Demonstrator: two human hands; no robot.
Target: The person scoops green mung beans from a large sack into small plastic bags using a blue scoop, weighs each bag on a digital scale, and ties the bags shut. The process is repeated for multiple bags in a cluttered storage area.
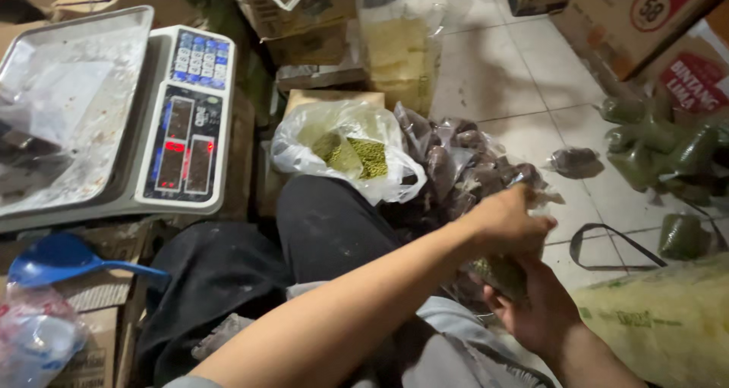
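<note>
My left hand (507,222) reaches across my lap and pinches the top of a small clear bag of green beans (501,272). My right hand (541,313) cups that same bag from below. The two hands meet over my right knee, above the tiled floor. A larger open plastic bag of green beans (351,154) sits just beyond my black-trousered leg, and a heap of small bags with dark brown contents (463,168) lies beside it.
A digital scale (188,115) with a steel tray (91,69) stands at the left. A blue scoop (61,259) lies on cardboard below it. Filled green bags (668,149) are piled at the right beside cardboard boxes (630,16). A yellowish sack (668,320) lies at the lower right.
</note>
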